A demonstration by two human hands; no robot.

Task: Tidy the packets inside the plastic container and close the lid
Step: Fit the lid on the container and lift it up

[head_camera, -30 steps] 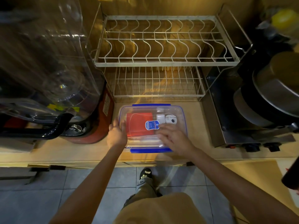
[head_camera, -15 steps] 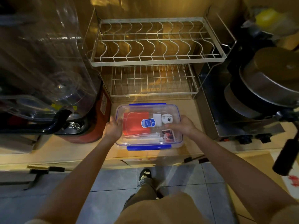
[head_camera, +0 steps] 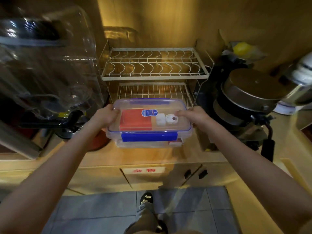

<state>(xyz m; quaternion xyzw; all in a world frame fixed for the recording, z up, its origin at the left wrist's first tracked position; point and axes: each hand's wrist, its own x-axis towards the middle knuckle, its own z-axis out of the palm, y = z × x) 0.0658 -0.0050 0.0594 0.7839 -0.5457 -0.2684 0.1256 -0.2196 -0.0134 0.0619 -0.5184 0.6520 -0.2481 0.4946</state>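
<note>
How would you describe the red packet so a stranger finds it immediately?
In front of the white wire dish rack is a clear plastic container with blue clips. The red packet fills its left half; unlike its small white neighbours, it is large, flat and red.

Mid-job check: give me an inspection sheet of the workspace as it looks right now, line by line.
Surface: pale wooden counter, bare in front of the box.
Job's things: clear plastic container with lid on; near blue latch down; red packet and small white items inside.
Clutter: large clear water jug at left; stacked metal pots at right.
Grippers: left hand and right hand grip the container's short ends; right fingers lie on the lid.
Cables: nothing seen.
Surroundings: white wire dish rack behind; grey tiled floor below.
</note>
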